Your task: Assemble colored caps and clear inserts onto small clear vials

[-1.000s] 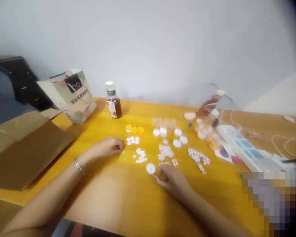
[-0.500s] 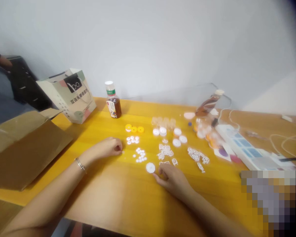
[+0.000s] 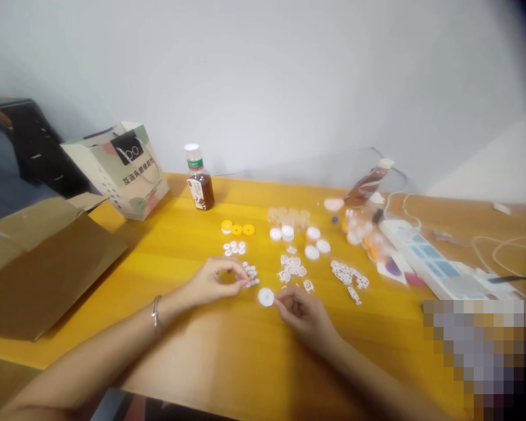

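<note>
A round white plastic disc [image 3: 266, 297] is at the near middle of the table. My right hand [image 3: 307, 316] is closed, its thumb and forefinger pinching the disc's right edge. My left hand [image 3: 219, 279] reaches in from the left with thumb and forefinger pressed together beside a cluster of small white round pieces [image 3: 251, 272]. Whatever lies between those left fingertips is too small to make out. Behind it are a group of small white rings [image 3: 234, 248] and some yellow discs [image 3: 237, 230]. White cut-out plastic parts [image 3: 293, 266] lie just beyond my right hand.
More white discs [image 3: 312, 252] and cut-out pieces [image 3: 349, 275] spread to the right. A bottle of brown liquid [image 3: 200, 181] stands at the back, a paper bag [image 3: 134, 169] to its left. An open cardboard box [image 3: 56, 275] occupies the left. Cables and a long white box [image 3: 425, 251] lie right.
My left hand has moved right and nearer, from beside the small rings to the cluster of small white pieces. My right thumb and forefinger have come together at the disc's edge.
</note>
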`<state>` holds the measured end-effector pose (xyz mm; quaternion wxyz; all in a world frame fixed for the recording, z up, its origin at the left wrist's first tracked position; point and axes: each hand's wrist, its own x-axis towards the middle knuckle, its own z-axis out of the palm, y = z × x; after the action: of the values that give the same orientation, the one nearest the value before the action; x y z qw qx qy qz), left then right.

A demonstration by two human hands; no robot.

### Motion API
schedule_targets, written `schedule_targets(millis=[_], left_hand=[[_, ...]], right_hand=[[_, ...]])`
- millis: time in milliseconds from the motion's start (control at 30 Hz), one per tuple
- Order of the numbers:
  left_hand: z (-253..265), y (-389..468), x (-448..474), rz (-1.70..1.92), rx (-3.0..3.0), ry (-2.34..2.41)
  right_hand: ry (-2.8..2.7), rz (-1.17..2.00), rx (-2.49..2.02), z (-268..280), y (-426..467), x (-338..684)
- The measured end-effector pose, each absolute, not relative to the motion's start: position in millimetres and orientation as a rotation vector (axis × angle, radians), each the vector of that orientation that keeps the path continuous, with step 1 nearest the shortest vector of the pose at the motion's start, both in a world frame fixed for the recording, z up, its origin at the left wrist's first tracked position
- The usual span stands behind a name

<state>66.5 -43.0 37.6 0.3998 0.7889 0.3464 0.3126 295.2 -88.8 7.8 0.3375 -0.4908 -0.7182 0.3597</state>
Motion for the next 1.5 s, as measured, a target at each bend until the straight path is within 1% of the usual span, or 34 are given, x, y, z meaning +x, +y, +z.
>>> schedule_targets(millis=[133, 267, 433, 700, 900, 1333, 1433, 1500], left_hand=[[20.2, -60.8, 93.6, 0.832, 1.608, 0.852], [15.2, -65.0, 100.5, 0.814, 1.562, 0.844], [21.4, -66.3, 101.2, 0.825, 1.769, 0.915], [10.0, -64.8, 97.9, 0.974, 2.337, 0.773], [1.8, -63.6, 97.9, 0.974, 2.508, 0.772], [3.5, -63.7, 97.4, 0.909, 2.533, 0.761], [0.2, -61.2, 96.8, 0.903, 2.518, 0.775], [-1.7, -59.4, 95.9, 0.896, 2.521, 0.794]], right_hand=[[-1.658, 1.24, -1.194, 22.3, -90.3, 278.8], [-1.497, 1.382, -1.164, 25.3, -89.3, 271.3], [-1.449, 1.419, -1.209, 22.4, -88.7, 273.3], [-1.479, 1.517, -1.216, 16.8, -86.1, 281.9], [-1.484, 1.578, -1.2, 17.4, -85.9, 283.8], [-1.569, 1.531, -1.217, 10.5, -83.7, 285.9], [-1.65, 1.384, -1.268, 3.8, -83.2, 288.2], [-1.747, 1.172, -1.298, -1.1, -83.5, 290.4]])
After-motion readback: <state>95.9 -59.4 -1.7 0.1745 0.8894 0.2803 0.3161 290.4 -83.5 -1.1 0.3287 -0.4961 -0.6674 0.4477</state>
